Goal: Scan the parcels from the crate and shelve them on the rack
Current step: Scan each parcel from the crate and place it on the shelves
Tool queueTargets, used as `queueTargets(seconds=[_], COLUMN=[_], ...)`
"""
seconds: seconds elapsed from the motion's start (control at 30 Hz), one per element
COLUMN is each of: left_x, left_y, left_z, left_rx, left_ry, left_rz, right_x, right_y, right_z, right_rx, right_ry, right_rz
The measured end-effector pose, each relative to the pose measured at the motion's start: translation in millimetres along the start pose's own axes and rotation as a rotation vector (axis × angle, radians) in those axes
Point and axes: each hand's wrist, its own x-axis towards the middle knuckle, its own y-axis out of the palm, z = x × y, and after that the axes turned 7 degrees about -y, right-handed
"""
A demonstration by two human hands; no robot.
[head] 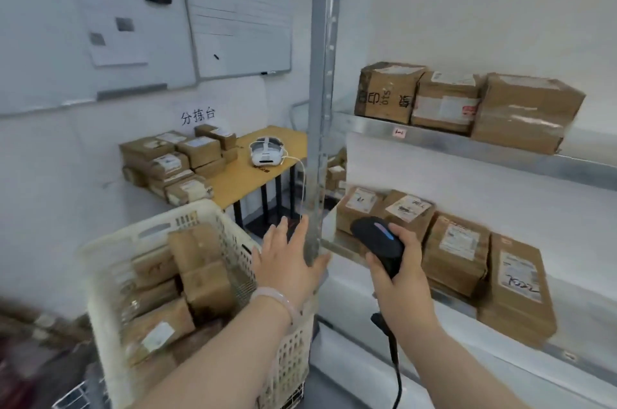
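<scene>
Behind the rack post [321, 108], left hand [285, 263] partly hidden; crate parcels [200, 261] blurred.

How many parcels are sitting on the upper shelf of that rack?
3, side by side on the upper shelf: a left parcel, a middle parcel and a right parcel. Smaller ones behind them could be hidden.

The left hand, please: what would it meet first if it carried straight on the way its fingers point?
Most likely the rack's upright post, which crosses in front of the left hand at its thumb side, though depth is unclear.
</scene>
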Motion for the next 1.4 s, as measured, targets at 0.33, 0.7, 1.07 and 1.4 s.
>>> queueTargets(seconds=[0.33, 0.7, 1.07, 1.4], left_x=[-14.8, 63.0, 140.7, 169.3], left_y=[-14.7, -4.4, 50.3, 95.2], left_z=[157.8, 281.3, 301.7, 313.4], left_rx=[0.011, -0.115, -0.314, -0.292], left_ry=[-0.309, -0.501, -0.714, -0.819], left_rz=[0.022, 0.169, 0.322, 0.343], right_x=[-19.7, 35.5, 89.2, 95.3], right_y=[136.6, 277.7, 353.3, 398.5], right_z=[-0.2, -6.2, -84.2, -149.9], right_rx=[0.022, -0.054, -0.143, -0.084], right_ry=[0.052, 0.19, 0.311, 0.413], right_rz=[0.299, 0.365, 0.497, 0.612])
